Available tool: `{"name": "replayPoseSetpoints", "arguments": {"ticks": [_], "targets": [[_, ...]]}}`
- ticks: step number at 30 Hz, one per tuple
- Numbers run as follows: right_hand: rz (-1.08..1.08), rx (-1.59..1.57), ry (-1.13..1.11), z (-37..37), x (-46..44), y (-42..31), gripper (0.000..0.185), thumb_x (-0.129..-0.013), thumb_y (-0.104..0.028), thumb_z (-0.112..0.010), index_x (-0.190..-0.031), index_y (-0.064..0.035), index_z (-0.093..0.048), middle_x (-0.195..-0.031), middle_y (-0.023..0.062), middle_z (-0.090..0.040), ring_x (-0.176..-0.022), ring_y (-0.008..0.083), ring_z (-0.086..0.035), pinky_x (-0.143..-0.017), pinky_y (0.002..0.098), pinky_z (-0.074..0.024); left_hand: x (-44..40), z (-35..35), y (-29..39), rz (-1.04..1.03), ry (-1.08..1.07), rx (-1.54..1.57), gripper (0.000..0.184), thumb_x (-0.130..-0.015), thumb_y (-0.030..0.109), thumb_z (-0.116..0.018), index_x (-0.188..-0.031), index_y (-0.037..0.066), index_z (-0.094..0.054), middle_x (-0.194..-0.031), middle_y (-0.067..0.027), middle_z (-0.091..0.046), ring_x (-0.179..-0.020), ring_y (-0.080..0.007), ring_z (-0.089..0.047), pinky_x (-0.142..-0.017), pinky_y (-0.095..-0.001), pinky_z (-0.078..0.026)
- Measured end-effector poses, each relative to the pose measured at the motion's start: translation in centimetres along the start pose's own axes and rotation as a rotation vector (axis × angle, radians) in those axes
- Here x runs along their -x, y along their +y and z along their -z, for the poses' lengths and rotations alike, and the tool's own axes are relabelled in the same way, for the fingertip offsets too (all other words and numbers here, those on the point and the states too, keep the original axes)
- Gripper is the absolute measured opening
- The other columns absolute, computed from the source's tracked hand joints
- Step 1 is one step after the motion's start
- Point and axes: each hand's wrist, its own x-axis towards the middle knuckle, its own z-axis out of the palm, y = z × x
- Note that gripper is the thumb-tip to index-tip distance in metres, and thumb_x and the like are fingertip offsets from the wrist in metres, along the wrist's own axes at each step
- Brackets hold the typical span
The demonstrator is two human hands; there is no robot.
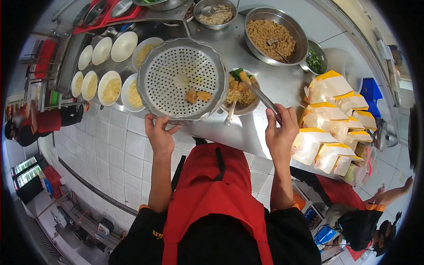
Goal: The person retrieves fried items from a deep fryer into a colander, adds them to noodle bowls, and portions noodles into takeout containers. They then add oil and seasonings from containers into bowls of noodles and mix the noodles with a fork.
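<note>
My left hand [160,134] pinches the near rim of a round, perforated metal strainer tray [176,62]. A few golden-brown food pieces [197,96] lie in that tray. Closed around metal tongs [267,102], my right hand [282,130] is right of a noodle bowl [252,109]. The tongs' tips reach over the bowl with a yellowish piece [245,78] at them; whether they grip it is unclear. Inside the bowl are noodles [238,97] and dark greens [236,73]. A utensil handle [230,114] sticks out over its near edge.
Several pale bowls [124,46], some with noodles, stand at left. Behind are a large bowl of minced topping [264,56] and chopped greens [314,61]. Several white-and-yellow takeaway boxes [309,143] crowd the right. Other people [44,121] are at far left and lower right [357,221].
</note>
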Motion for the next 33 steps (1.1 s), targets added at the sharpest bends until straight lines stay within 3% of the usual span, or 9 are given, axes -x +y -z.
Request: {"name": "replayPoseSetpoints", "arguments": {"ticks": [4,9,11,17,23,26,29,31,33], "targets": [[-0.061,0.208,-0.085,-1.3,1.3,4.0,0.021,-0.078,-0.004,-0.067,-0.097,0.0033,-0.059,-0.081,0.0168,-0.051,-0.068,0.0301,-0.055,-0.057,0.0367,-0.046,-0.2,0.6,-0.1,-0.027,0.018,-0.019,0.024,-0.077,0.004,-0.053,-0.094,0.011,-0.037,-0.086,-0.0063,-0.052,-0.081,-0.0195,-0.057,-0.057,-0.0417,-0.06],[-0.055,0.003,-0.049,-0.2,0.8,-0.8,0.028,-0.076,-0.004,-0.067,-0.101,0.0045,-0.057,-0.081,0.0166,-0.05,-0.07,0.0318,-0.052,-0.062,0.0391,-0.0445,-0.6,1.0,-0.5,-0.029,-0.028,-0.023,0.024,-0.078,0.002,-0.052,-0.094,0.011,-0.038,-0.087,-0.0064,-0.053,-0.081,-0.019,-0.058,-0.055,-0.0412,-0.06],[0.183,-0.152,-0.25,-0.8,0.5,-2.9,0.028,-0.074,-0.003,-0.067,-0.099,0.0043,-0.057,-0.081,0.0161,-0.05,-0.073,0.0313,-0.052,-0.064,0.0387,-0.0443,-0.3,0.6,-0.4,-0.009,-0.035,-0.018,0.024,-0.077,0.001,-0.052,-0.094,0.01,-0.038,-0.087,-0.0064,-0.053,-0.081,-0.019,-0.058,-0.055,-0.0409,-0.06],[0.291,-0.07,-0.325,-3.6,-0.3,-2.0,0.024,-0.072,-0.003,-0.069,-0.092,0.0027,-0.059,-0.078,0.0134,-0.052,-0.071,0.0314,-0.051,-0.062,0.0382,-0.043,0.0,0.6,-0.7,-0.01,-0.072,-0.034,0.024,-0.077,0.0,-0.052,-0.094,0.01,-0.038,-0.088,-0.0068,-0.053,-0.082,-0.0192,-0.058,-0.054,-0.0404,-0.06],[0.097,0.02,-0.118,0.8,-1.5,-0.2,0.018,-0.073,-0.002,-0.068,-0.089,0.0017,-0.061,-0.073,0.0135,-0.051,-0.068,0.0318,-0.052,-0.061,0.0397,-0.0421,0.3,1.6,-0.9,-0.025,-0.009,-0.052,0.024,-0.076,0.0,-0.052,-0.094,0.009,-0.039,-0.088,-0.0065,-0.051,-0.081,-0.0182,-0.057,-0.053,-0.0392,-0.06],[0.108,0.124,-0.147,-0.2,-1.8,4.3,0.02,-0.074,-0.002,-0.068,-0.092,0.0021,-0.061,-0.074,0.0143,-0.051,-0.069,0.0324,-0.052,-0.061,0.0393,-0.0418,-0.2,2.5,-0.9,-0.028,0.015,-0.082,0.024,-0.076,0.0,-0.052,-0.094,0.009,-0.04,-0.087,-0.0059,-0.051,-0.081,-0.0176,-0.057,-0.054,-0.0391,-0.059],[0.122,0.151,-0.046,-0.6,-1.7,3.5,0.024,-0.074,-0.002,-0.067,-0.097,0.002,-0.06,-0.077,0.0153,-0.051,-0.07,0.0331,-0.052,-0.062,0.039,-0.0423,-0.1,2.2,-1.0,-0.028,0.069,-0.084,0.02,-0.076,0.001,-0.052,-0.091,0.01,-0.041,-0.084,-0.005,-0.051,-0.08,-0.0172,-0.057,-0.055,-0.04,-0.06],[0.04,0.038,-0.1,-0.6,-0.9,0.9,0.027,-0.074,-0.002,-0.067,-0.099,0.002,-0.059,-0.079,0.0155,-0.05,-0.072,0.0331,-0.052,-0.064,0.0396,-0.0427,-0.2,3.0,-0.9,-0.019,0.034,-0.096,0.019,-0.077,0.001,-0.052,-0.089,0.01,-0.041,-0.083,-0.0049,-0.051,-0.08,-0.0174,-0.056,-0.054,-0.0405,-0.059],[0.037,-0.247,-0.309,-1.9,-0.1,-1.6,0.027,-0.074,-0.002,-0.067,-0.099,0.0027,-0.059,-0.081,0.0154,-0.05,-0.073,0.0328,-0.052,-0.065,0.0397,-0.0427,0.1,2.7,-0.6,-0.037,0.025,-0.098,0.02,-0.077,0.001,-0.052,-0.09,0.01,-0.04,-0.086,-0.0051,-0.051,-0.079,-0.0177,-0.056,-0.055,-0.041,-0.059]]}}
